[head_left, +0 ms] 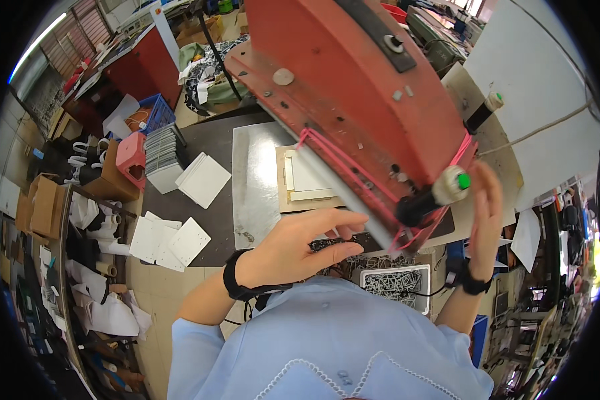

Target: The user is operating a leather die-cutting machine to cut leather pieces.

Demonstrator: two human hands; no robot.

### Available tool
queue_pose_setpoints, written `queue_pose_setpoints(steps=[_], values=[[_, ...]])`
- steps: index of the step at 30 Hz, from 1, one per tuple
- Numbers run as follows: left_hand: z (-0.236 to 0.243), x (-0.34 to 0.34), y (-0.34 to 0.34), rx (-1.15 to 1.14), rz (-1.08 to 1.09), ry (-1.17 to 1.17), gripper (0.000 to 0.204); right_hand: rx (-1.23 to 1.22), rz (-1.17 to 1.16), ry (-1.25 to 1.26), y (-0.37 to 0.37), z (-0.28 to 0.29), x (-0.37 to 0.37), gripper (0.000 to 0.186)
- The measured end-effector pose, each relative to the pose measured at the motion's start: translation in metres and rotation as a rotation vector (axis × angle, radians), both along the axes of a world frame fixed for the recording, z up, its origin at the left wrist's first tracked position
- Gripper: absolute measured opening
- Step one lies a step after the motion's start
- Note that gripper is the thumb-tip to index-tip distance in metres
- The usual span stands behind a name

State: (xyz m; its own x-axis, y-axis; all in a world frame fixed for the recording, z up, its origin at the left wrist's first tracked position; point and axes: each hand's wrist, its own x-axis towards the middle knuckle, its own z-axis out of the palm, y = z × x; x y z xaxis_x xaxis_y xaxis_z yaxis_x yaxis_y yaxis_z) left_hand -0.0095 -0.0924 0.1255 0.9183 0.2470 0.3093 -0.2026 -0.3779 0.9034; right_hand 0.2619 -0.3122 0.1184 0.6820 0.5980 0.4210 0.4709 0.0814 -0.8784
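My left hand (303, 243) is just below the near edge of the red press head (333, 80), fingers loosely curved and apart, holding nothing visible. My right hand (485, 200) is raised at the head's right side beside a black handle with a green button (440, 193), fingers extended; whether it touches the machine I cannot tell. Pink cord (340, 163) is strung along the head. Partly under it, a board with white pieces (303, 173) lies on a metal plate (250, 207). A second handle (480, 113) stands farther back.
Left on the dark table (223, 253) are white cards (200, 180), more loose cards (163, 240) and a grey stacked block (160, 157). A pink stool (130, 160), blue crate (153, 110) and cluttered rack (97, 280) stand left. A white bin of metal pieces (393, 287) sits below my hands.
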Motion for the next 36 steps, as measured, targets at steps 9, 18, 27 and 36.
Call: queue_pose_setpoints(steps=[9,18,27,36], values=[[0.014,0.007,-0.023,-0.507,0.029,-0.315,0.053,0.019,-0.226,-0.056,0.054,0.031,0.07,0.055],[0.021,-0.057,0.0,-0.491,0.517,-0.322,0.049,0.319,0.106,0.328,0.06,0.031,0.0,0.05],[0.005,-0.074,0.016,-0.502,0.468,-0.356,0.041,0.357,0.27,0.463,0.066,0.021,0.004,0.024],[-0.022,-0.076,0.02,-0.534,0.447,-0.371,0.045,0.362,0.252,0.428,0.065,-0.006,0.003,0.026]])
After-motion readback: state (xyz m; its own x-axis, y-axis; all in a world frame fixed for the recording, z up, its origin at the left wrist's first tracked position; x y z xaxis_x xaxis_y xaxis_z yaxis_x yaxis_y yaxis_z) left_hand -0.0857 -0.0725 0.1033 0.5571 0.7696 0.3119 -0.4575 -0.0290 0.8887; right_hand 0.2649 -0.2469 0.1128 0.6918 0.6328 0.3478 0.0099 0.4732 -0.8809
